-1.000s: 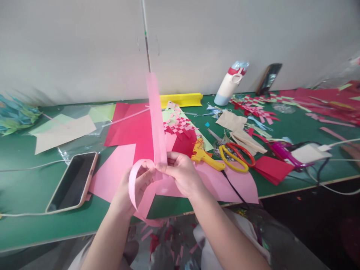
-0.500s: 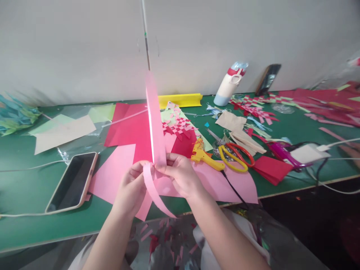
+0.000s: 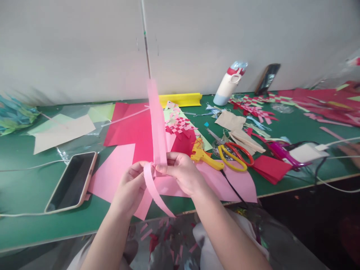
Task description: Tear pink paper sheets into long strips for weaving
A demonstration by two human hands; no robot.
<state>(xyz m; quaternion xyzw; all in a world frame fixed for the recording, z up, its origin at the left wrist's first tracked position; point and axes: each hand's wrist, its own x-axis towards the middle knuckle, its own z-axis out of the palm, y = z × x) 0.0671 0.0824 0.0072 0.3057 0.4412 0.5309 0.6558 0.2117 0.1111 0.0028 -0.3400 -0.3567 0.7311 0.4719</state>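
Note:
Both my hands meet over the near edge of a green table (image 3: 28, 187). They pinch a long pink paper strip (image 3: 156, 123) at a fold. One end of the strip stands up between the hands; the other end hangs down and to the right. My left hand (image 3: 132, 185) is closed on the strip at the fold from the left. My right hand (image 3: 181, 172) is closed on it from the right. Under the hands lie pink paper sheets (image 3: 112, 170) and a red sheet (image 3: 132, 127).
A phone (image 3: 71, 182) lies face up at the left. Right of my hands are a yellow glue gun (image 3: 204, 154), scissors (image 3: 234, 153), woven paper pieces (image 3: 178, 125), a white bottle (image 3: 229, 84), a second phone (image 3: 267, 78) leaning on the wall, and cables. Another person's hand (image 3: 350, 152) is at the far right.
The strip's lower end, curled in a loop beside my left hand a second ago, now hangs straight down to the right. Both hands stay at the fold.

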